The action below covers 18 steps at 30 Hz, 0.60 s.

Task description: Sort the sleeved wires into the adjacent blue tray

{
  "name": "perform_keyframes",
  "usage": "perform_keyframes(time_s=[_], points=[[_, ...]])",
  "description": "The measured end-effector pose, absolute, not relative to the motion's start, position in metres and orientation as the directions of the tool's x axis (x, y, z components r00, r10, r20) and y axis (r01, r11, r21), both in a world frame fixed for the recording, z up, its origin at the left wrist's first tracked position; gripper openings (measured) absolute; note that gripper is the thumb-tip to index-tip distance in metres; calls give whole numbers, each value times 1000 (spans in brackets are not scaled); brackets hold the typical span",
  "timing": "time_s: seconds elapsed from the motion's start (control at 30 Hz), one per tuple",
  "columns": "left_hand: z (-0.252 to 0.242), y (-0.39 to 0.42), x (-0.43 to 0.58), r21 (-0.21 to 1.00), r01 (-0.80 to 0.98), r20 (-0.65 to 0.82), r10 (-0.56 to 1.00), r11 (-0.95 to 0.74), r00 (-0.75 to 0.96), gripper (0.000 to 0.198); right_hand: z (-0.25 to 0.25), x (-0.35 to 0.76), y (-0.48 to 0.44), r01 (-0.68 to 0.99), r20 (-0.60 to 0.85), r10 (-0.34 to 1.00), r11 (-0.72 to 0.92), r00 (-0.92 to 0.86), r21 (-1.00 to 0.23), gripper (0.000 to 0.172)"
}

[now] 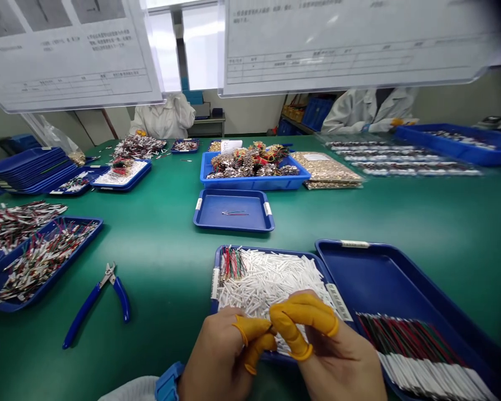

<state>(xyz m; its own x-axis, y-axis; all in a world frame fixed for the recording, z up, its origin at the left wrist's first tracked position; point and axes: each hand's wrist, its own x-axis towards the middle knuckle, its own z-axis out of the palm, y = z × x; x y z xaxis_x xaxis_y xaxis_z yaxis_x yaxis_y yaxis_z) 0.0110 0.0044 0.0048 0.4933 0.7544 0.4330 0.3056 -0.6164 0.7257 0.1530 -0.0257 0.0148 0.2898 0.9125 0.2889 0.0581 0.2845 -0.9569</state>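
The left hand (219,351) and right hand (329,348) come together low in the view, their fingers curled inward and almost meeting at the tips. Yellow rubber finger cots (303,317) cover the thumb and forefinger of each hand, giving a fine, tacky pinch rather than a full-hand grip. The hands are close together but not clasped. Whatever lies between the fingertips is too small and hidden to make out, so I cannot tell if either hand is clamped on something.

Directly beneath, at 12 o'clock, sits a blue plastic tray (267,252) heaped with short white sleeves (271,284). A small bundle of red and green wires (232,263) stands in its far left corner. The work stays right over this tray, so a slipped piece lands among the sleeves instead of on the floor.

At 2 o'clock, a second blue tray (384,273) holds a neat row of red and green wires with white sleeves (421,356), all lying parallel with the sleeved ends toward the person. Blue-handled diagonal cutters (96,303) lie at 9 o'clock on the green surface (162,234), within easy reach of the left hand.
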Motion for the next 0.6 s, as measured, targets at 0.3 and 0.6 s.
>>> perform_keyframes(time_s=[0.3, 0.6], points=[[2, 7, 6, 771, 170, 403, 677, -614, 615, 16, 17, 147, -26, 146, 368, 863, 338, 347, -930, 12], [13, 2, 10, 743, 231, 455, 727, -628, 515, 21, 51, 202, -28, 350, 163, 940, 51, 298, -935, 16]])
